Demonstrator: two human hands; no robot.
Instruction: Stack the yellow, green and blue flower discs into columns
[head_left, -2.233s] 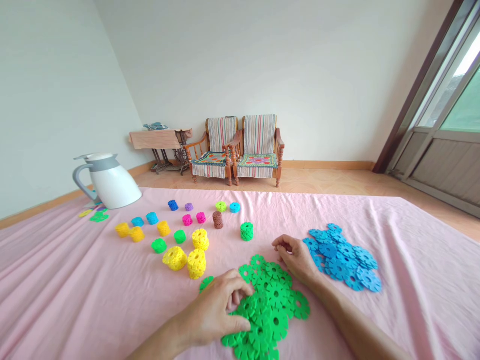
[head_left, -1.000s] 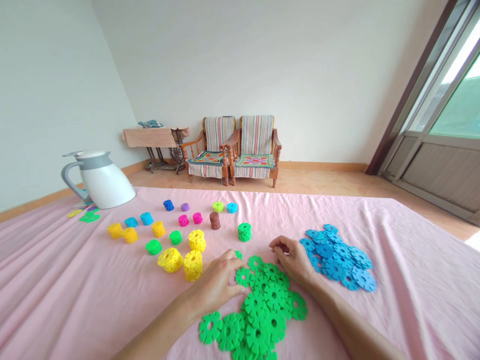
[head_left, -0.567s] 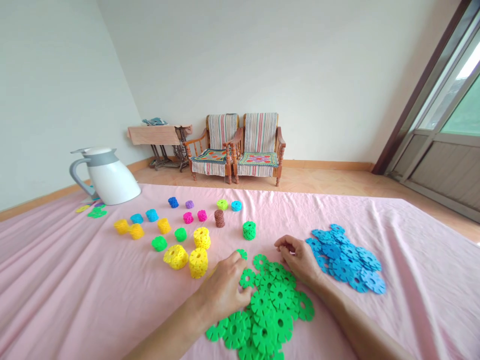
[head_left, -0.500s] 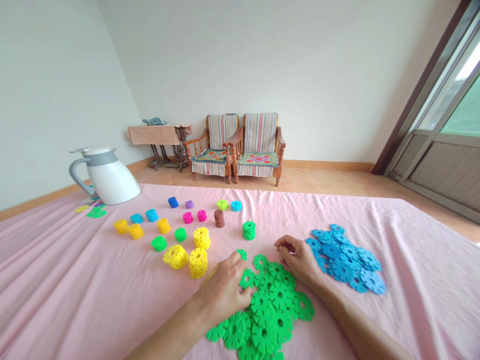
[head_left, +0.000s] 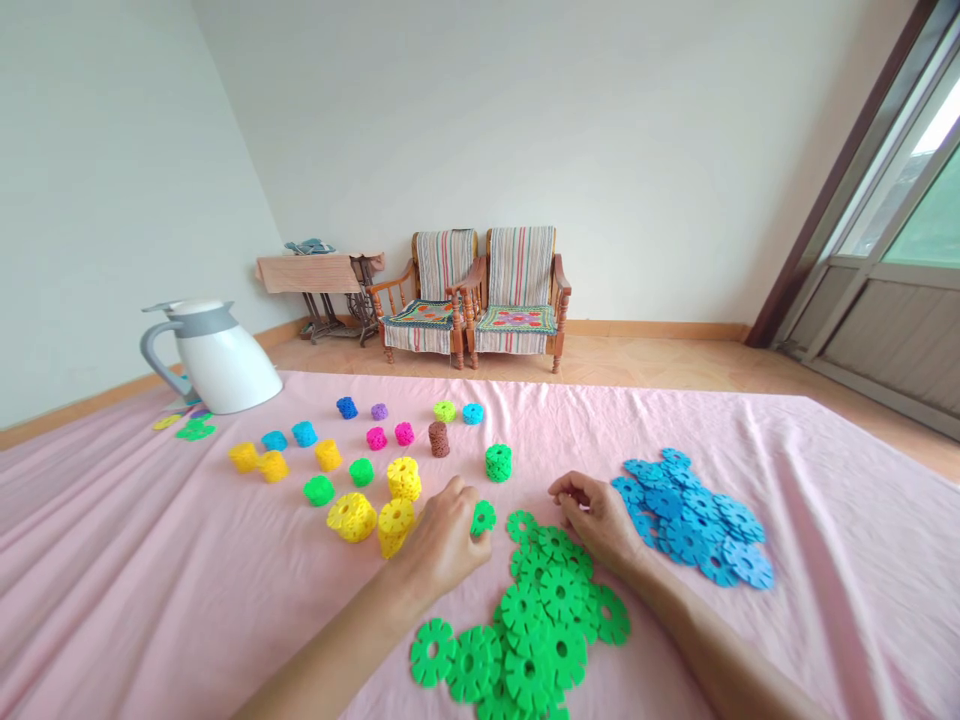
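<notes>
My left hand is closed, its thumb and fingers around the edge of a green snowflake disc, left of the heap of green snowflake discs. Its fingertips are partly hidden. My right hand rests on the cloth between the green heap and the heap of blue discs. Its fingers are curled in and nothing shows in them. Beyond both hands stands a stack of green discs. A stack of yellow discs is just left of my left hand, partly covered by it.
Pink cloth covers the table. Several small stacks in yellow, blue, pink and green stand on the left, with a brown stack nearer the middle. A white jug stands at the far left. Two wooden chairs are against the wall.
My left hand has moved slightly up and left, away from the green heap, and now has a green disc at its fingers. One loose disc beside the heap is gone. My right hand stays put.
</notes>
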